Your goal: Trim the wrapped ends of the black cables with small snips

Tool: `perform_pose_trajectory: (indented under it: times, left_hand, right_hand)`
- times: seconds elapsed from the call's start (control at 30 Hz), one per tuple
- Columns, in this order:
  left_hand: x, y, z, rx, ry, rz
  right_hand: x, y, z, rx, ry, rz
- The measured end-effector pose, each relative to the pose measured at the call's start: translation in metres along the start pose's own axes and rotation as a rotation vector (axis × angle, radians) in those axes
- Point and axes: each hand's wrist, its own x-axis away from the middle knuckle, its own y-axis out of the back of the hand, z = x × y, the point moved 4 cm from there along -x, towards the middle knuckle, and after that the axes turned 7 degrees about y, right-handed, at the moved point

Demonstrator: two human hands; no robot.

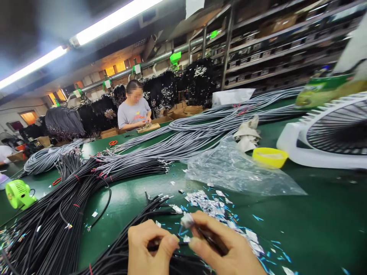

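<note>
My left hand (150, 248) pinches a thin black cable (183, 243) near its end, at the bottom middle of the view. My right hand (220, 246) is closed on the same cable's tip, where a bit of silver foil (187, 220) sticks up between the fingers. Under both hands lies a bundle of black cables (126, 244). Scraps of silver foil and blue film (212, 206) are scattered on the green table (315, 221) just beyond my right hand.
Big bundles of black cables (57, 221) and grey cables (183, 141) cross the table. A clear plastic bag (237, 172), a yellow bowl (269, 157), a white fan (329, 133) and a small green fan (18, 193) stand around. Another person (133, 109) works at the far end, with red scissors (112, 143) nearby.
</note>
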Motion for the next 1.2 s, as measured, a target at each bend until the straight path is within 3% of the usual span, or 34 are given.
perform_pose_trajectory:
  times: [0.13,0.27,0.33,0.47,0.53,0.6,0.67,0.8,0.93,1.0,1.03,1.13,1.2]
  left_hand:
    - [-0.001,-0.003,-0.006,-0.067,-0.067,0.050]
    - [-0.007,-0.007,-0.009,-0.058,-0.145,0.184]
    - [-0.010,-0.009,-0.010,-0.041,-0.146,0.193]
    - [-0.010,-0.012,-0.008,-0.074,-0.115,0.140]
    - [-0.009,-0.012,-0.007,-0.089,-0.100,0.114]
    - [-0.010,-0.013,-0.004,-0.058,-0.060,0.143]
    - [-0.013,-0.015,0.000,0.001,0.027,0.213]
    - [-0.016,-0.020,0.007,0.105,0.264,0.411]
    - [-0.015,-0.025,0.009,0.215,0.419,0.532]
    - [-0.015,-0.025,0.010,0.244,0.441,0.528]
    - [-0.014,-0.025,0.010,0.238,0.431,0.505]
    - [-0.014,-0.022,0.009,0.170,0.351,0.410]
    - [-0.014,-0.021,0.007,0.113,0.304,0.363]
  right_hand:
    - [0.000,-0.003,0.002,-0.088,-0.081,0.003]
    - [0.004,-0.011,-0.007,-0.369,-0.299,0.174]
    - [0.005,-0.014,-0.013,-0.469,-0.366,0.216]
    - [-0.001,-0.010,-0.021,-0.329,-0.207,0.149]
    - [-0.002,-0.011,-0.025,-0.337,-0.224,0.138]
    - [-0.001,-0.014,-0.026,-0.405,-0.286,0.175]
    - [-0.002,-0.015,-0.023,-0.367,-0.209,0.209]
    - [-0.008,-0.007,-0.012,-0.022,0.144,0.081]
    - [-0.013,0.010,-0.018,0.058,0.048,-0.192]
    - [-0.014,0.015,-0.020,0.044,-0.016,-0.248]
    - [-0.015,0.015,-0.019,0.045,-0.024,-0.206]
    - [-0.016,0.003,-0.015,0.056,-0.020,0.082]
    - [-0.016,0.000,-0.014,0.058,-0.034,0.150]
